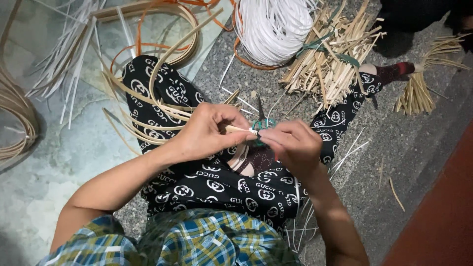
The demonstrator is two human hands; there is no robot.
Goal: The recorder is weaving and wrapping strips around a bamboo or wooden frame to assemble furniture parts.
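Note:
My left hand (204, 130) pinches the end of a thin pale cane strip (240, 129) over my lap. My right hand (291, 143) meets it from the right, fingers closed on the same strip end and on a small dark-bladed tool with a green handle (260, 121) that pokes up between the hands. Long pale cane strips (162, 74) loop away from my left hand across my left knee. I sit on the floor in black patterned trousers (217, 182) and a plaid shirt.
A white coil of plastic strips (273, 27) lies ahead, beside a heap of short split bamboo sticks (330, 54). Another stick bundle (419, 88) sits at the right by my foot. Loose white strips (69, 54) and orange cane loops (148, 29) lie at upper left.

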